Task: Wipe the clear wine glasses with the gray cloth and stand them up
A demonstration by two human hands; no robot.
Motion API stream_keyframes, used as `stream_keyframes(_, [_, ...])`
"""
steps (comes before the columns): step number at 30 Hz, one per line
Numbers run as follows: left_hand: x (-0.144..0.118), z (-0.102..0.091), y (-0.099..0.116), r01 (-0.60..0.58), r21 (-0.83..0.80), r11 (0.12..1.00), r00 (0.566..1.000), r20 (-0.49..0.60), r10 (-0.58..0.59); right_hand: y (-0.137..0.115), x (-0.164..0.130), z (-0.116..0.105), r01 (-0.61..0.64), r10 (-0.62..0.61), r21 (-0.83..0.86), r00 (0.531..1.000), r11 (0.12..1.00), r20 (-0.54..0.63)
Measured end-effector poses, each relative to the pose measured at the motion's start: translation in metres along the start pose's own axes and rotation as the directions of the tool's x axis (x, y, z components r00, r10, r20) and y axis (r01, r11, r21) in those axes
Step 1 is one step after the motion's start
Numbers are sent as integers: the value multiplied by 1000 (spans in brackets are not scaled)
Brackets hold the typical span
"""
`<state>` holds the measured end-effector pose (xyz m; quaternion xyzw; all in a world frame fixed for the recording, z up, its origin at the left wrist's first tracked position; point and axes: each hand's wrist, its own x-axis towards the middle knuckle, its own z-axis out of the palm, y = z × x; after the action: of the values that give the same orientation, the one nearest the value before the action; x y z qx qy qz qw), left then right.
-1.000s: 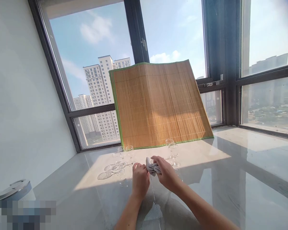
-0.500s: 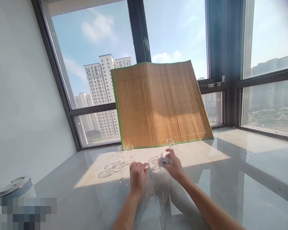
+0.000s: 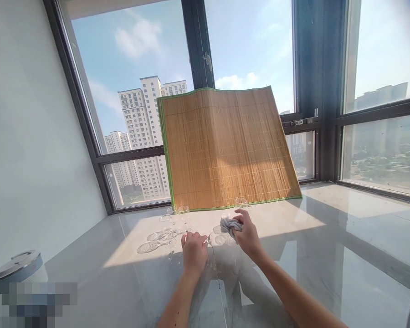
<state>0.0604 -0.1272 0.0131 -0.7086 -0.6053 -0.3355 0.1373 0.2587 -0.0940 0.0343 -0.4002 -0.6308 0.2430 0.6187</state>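
My left hand (image 3: 194,253) is closed, its fingers pinching the foot end of a clear stemmed glass (image 3: 214,238) that lies tilted toward the right. Its outline is faint against the bright surface and its shadow. In my right hand (image 3: 246,232) is a bunched grey-white cloth (image 3: 229,224), at the bowl end of the glass; whether it touches the glass is hard to see. Just beyond my left hand stand several clear stemmed glasses (image 3: 183,212), casting long shadows. Behind my right hand are more clear glasses (image 3: 241,201), partly hidden by it.
A bamboo mat (image 3: 228,146) with green edging leans against the windows at the back. The glossy pale sill surface (image 3: 130,291) carries sunlight and reflections. A lidded container (image 3: 18,266) stands at the lower left, beside a blurred patch. A wall (image 3: 30,136) rises on the left.
My right hand has shifted the cloth slightly left and up over the glass. My left hand has moved slightly left and still grips the glass. The view has shifted a little.
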Motion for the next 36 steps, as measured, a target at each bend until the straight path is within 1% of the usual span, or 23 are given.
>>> stream_keyframes(1, [0,1,-1,17,-8,1000,1000,-10,-17,3,2,-3,0,-1,-47,1000,999,-21])
stream_keyframes(2, [1,2,-3,33,-17,999,999,-20,-34,5,3,-4,-2,1,-80,1000,997,-12])
stream_keyframes(4, [1,3,-6,53,-26,998,998,-30,-53,6,2,-5,-4,11,-88,997,996,78])
stream_keyframes(7, [1,3,-8,34,-15,999,999,-25,-35,3,-2,-1,-39,30,27,964,999,264])
stream_keyframes(8, [1,3,-8,17,-18,1000,1000,-18,-17,2,-3,0,-73,45,81,951,994,306])
stream_keyframes(10, [2,2,-6,-23,-40,999,1000,1,23,0,-3,2,-149,84,163,934,975,348])
stream_keyframes(12, [2,3,-5,-58,-61,996,998,23,60,0,-3,1,-181,114,175,935,968,336])
stream_keyframes(13, [3,3,-4,-73,-66,995,997,35,76,1,-2,1,-168,115,148,942,975,314])
stream_keyframes(16, [3,3,-2,-118,-70,991,988,92,124,6,-2,0,-45,52,-36,971,998,235])
stream_keyframes(18, [2,2,-1,-145,-85,986,977,146,156,11,-3,-1,57,-27,-163,983,985,182])
stream_keyframes(20, [1,0,0,-160,-105,981,968,176,177,16,-3,0,123,-90,-237,985,964,146])
stream_keyframes(22, [0,-4,0,-153,-110,982,972,162,169,20,-3,1,139,-98,-260,982,956,164])
stream_keyframes(25, [1,-9,0,-102,-90,991,986,121,113,21,-3,2,116,-58,-235,969,965,241])
stream_keyframes(27, [2,-10,-1,-51,-73,996,988,139,60,17,-3,3,94,-46,-196,971,976,234])
stream_keyframes(29, [3,-11,-1,1,-49,999,986,169,7,10,-4,3,87,-57,-139,977,986,205])
stream_keyframes(30, [3,-11,-1,24,-37,999,984,176,-18,6,-5,2,88,-65,-99,976,991,209])
stream_keyframes(33, [3,-11,-1,80,-18,997,983,165,-76,-8,-8,-1,59,-65,29,955,998,290])
stream_keyframes(36, [2,-13,-1,111,-29,993,982,160,-105,-19,-11,-5,1,-27,71,929,997,370])
